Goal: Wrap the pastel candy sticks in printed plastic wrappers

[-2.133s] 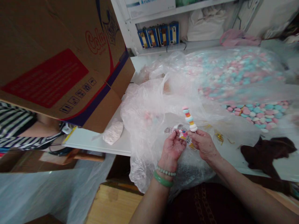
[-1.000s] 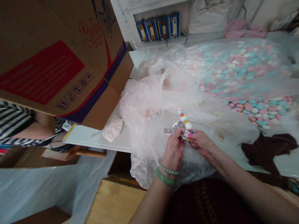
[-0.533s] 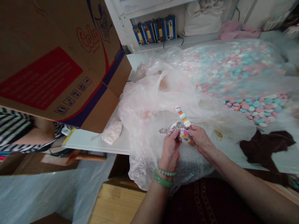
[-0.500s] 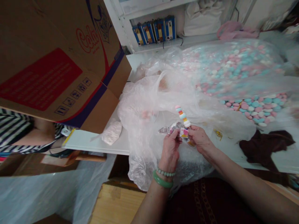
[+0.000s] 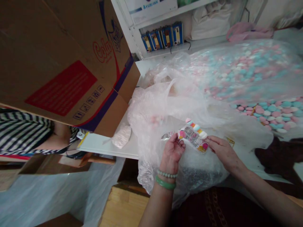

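Observation:
My left hand [image 5: 172,152], with green bracelets at its wrist, pinches the left end of a printed label card [image 5: 192,138]. The card is pale with grey print and pink and yellow patches. My right hand [image 5: 222,152] grips the card's right end, beside the end of a candy stick [image 5: 196,127]. Stacked pink, blue, orange and white pieces make up the stick, which lies along the card's upper edge. Clear plastic bags [image 5: 153,110] spread under and around both hands. Behind them, a large bag of pink, blue and white candies [image 5: 246,67] covers the table.
A big cardboard box [image 5: 66,63] stands at the left, with a person in a striped sleeve [image 5: 23,130] beyond it. A small bag [image 5: 121,135] lies near the white table edge [image 5: 106,148]. Dark cloth [image 5: 274,157] is at the right; blue boxes [image 5: 163,36] stand on a shelf.
The printed card is now spread flatter between my hands, and the candy stick has tilted down along it. My right hand has moved right. The whole view has shifted a little.

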The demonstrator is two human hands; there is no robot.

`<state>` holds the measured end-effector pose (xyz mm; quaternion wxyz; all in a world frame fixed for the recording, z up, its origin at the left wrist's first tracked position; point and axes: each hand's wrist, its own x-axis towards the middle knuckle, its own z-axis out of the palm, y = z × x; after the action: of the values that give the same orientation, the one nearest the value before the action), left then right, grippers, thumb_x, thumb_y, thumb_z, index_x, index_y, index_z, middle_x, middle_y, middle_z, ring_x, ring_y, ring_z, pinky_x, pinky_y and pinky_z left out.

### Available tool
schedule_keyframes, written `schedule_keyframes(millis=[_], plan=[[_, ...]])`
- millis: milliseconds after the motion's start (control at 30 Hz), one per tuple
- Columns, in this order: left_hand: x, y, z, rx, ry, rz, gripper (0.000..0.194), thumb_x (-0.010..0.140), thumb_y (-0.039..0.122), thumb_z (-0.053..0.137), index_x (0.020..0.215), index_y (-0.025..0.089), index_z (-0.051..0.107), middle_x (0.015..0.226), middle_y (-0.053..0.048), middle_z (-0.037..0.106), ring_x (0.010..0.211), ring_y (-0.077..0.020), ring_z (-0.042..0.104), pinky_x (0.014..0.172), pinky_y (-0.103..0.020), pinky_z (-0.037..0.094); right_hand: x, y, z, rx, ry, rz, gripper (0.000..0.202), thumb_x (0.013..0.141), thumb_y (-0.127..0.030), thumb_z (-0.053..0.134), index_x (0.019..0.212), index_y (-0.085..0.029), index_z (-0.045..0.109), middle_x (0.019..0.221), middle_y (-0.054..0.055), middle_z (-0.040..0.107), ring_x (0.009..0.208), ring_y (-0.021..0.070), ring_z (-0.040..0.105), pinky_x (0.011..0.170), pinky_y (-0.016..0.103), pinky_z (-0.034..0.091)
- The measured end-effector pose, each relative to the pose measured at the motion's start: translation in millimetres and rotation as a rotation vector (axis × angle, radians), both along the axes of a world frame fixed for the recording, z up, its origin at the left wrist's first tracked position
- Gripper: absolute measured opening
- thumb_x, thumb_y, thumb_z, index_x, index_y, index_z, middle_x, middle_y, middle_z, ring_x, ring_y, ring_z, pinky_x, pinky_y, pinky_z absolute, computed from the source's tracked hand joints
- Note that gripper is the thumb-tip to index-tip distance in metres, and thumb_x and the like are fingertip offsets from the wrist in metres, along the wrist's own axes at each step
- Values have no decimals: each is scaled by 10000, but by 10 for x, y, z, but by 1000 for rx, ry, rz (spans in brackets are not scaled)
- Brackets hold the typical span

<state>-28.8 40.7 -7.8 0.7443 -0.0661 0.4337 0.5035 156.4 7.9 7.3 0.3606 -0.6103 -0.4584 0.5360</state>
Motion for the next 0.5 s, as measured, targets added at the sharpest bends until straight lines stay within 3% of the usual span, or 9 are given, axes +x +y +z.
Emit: schedule_keyframes(millis=[200,500], plan=[[-54,12,43,-34,-49,15,164,852,222,547,717,154,610,558,1,566,465,-86,470,493,-210,403,134,-242,34,196,-247,108,297,823,-428,503,812,-225,719,852,35,707,823,235,620,713,302,444],[-63,8,73,-14,-19,24,110,811,233,612,717,176,619,570,11,576,471,-79,460,499,-212,393,124,-336,-72,389,-499,170,291,884,-368,451,905,-244,714,921,34,723,844,208,659,740,302,480]])
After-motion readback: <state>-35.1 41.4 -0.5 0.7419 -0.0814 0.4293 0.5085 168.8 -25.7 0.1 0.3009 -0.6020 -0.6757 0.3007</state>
